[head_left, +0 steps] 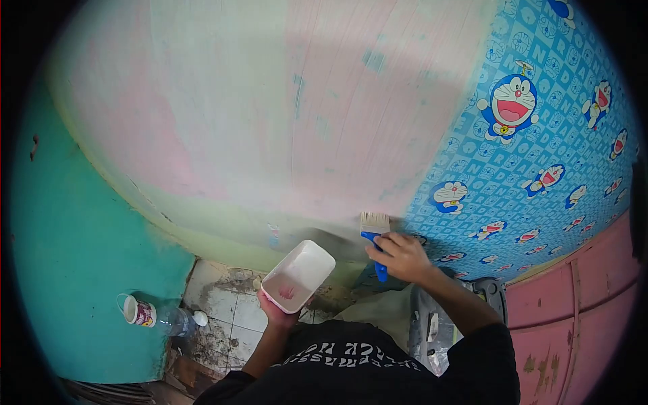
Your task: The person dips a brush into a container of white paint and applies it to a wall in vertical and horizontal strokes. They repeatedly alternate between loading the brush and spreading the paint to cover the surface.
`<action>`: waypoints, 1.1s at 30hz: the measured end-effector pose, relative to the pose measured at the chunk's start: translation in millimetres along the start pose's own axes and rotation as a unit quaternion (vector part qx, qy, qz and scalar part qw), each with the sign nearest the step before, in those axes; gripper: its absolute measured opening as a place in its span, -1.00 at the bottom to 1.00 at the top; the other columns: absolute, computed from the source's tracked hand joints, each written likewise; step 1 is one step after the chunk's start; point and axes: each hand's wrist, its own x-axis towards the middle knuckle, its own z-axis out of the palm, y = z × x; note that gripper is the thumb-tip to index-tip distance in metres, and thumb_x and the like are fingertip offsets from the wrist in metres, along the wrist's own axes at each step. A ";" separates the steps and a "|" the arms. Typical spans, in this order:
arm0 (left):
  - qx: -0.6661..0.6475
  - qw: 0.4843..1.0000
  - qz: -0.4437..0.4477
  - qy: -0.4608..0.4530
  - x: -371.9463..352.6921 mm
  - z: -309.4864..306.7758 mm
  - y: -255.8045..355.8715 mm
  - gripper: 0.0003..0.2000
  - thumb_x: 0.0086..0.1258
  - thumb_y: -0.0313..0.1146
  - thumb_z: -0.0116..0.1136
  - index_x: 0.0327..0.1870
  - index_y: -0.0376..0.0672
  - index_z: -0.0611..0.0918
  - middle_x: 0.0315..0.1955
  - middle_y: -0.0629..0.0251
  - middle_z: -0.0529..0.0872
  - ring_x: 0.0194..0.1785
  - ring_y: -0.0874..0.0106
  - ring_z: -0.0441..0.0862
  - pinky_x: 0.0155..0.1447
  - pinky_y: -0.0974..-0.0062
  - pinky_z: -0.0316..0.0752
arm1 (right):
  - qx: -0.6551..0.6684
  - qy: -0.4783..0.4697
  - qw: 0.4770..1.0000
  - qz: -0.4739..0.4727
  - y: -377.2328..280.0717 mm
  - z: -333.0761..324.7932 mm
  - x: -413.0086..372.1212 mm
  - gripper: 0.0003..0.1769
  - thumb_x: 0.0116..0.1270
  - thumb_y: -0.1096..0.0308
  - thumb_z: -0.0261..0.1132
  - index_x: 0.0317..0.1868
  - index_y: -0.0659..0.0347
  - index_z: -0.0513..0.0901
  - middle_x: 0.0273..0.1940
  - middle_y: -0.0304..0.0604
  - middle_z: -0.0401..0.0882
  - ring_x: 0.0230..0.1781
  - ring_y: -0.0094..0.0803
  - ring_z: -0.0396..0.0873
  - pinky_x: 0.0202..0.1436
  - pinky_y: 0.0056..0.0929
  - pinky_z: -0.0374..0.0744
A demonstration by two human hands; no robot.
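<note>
My right hand (pixel 403 258) grips a paintbrush (pixel 375 226) by its blue handle. The pale bristles point up and meet the lower part of the pink-and-white wall (pixel 378 155), near where the patterned wallpaper begins. Lower and to the left, my left hand (pixel 275 312) is wrapped around the near end of a white rectangular tub (pixel 310 260). The tub is tilted so its inside shows, with a small pinkish patch at the bottom.
Blue cartoon wallpaper (pixel 499 182) covers the wall on the right, above pink panels (pixel 550 317). A green surface (pixel 88 250) fills the left side. A small white bucket (pixel 140 312) and a clear plastic bottle (pixel 177 322) are beside the dirty tiled floor (pixel 217 302). A grey plastic item (pixel 424 324) is by my right arm.
</note>
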 end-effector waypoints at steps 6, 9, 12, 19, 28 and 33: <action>0.008 1.000 -0.007 0.002 3.1 3.1 -0.2 -0.27 0.46 0.25 -0.22 0.45 -0.11 0.48 0.22 -0.01 0.63 0.11 -0.15 0.73 -0.20 -0.25 0.75 | 0.100 0.039 0.988 0.110 51.2 -133.8 69.5 -0.50 0.26 0.46 0.41 0.24 0.03 0.74 0.03 -0.16 0.76 -0.02 -0.14 0.70 0.10 -0.16 0.71; 0.007 1.000 -0.009 0.013 5.2 2.6 -2.4 -0.27 0.45 0.26 -0.21 0.45 -0.10 0.48 0.22 0.01 0.63 0.11 -0.13 0.73 -0.21 -0.25 0.74 | 0.091 0.166 0.975 0.115 76.0 -217.6 107.7 -0.69 0.48 0.38 0.35 0.18 0.18 0.78 0.11 -0.06 0.82 0.01 -0.25 0.75 0.15 -0.29 0.65; 0.013 1.000 -0.021 -0.001 6.9 0.6 -3.6 -0.26 0.45 0.28 -0.25 0.44 -0.06 0.49 0.23 0.04 0.64 0.15 -0.10 0.71 -0.19 -0.23 0.72 | -0.027 0.277 0.955 0.104 111.6 -290.9 140.2 -0.69 0.59 0.35 0.30 0.22 0.28 0.75 0.04 -0.11 0.82 -0.09 -0.41 0.72 0.13 -0.44 0.64; 0.004 0.999 -0.029 -0.035 13.7 10.3 0.7 -0.24 0.43 0.32 -0.22 0.47 -0.05 0.46 0.27 0.04 0.61 0.18 -0.13 0.70 -0.15 -0.25 0.76 | -0.091 0.501 0.861 -0.014 109.8 -343.4 184.3 -0.66 0.63 0.30 0.28 0.25 0.32 0.70 0.03 -0.05 0.78 -0.04 -0.38 0.74 -0.03 -0.45 0.68; 0.024 0.998 -0.032 -0.055 14.4 -2.5 30.8 -0.16 0.41 0.33 -0.14 0.53 -0.15 0.39 0.34 -0.06 0.55 0.27 -0.22 0.66 0.02 -0.30 0.78 | 0.168 0.364 0.911 0.096 35.1 -181.2 101.0 -0.78 0.45 0.49 0.33 0.02 0.42 0.72 -0.10 0.09 0.78 -0.17 -0.19 0.70 -0.05 -0.30 0.63; -0.004 0.998 -0.031 -0.050 19.7 -3.9 61.9 -0.16 0.44 0.29 -0.14 0.57 -0.20 0.33 0.43 -0.16 0.45 0.32 -0.38 0.57 0.04 -0.46 0.71 | 0.344 0.221 0.893 0.188 -16.5 -102.2 92.9 -0.76 0.39 0.53 0.38 0.05 0.34 0.72 -0.15 0.04 0.77 -0.20 -0.22 0.71 -0.09 -0.34 0.64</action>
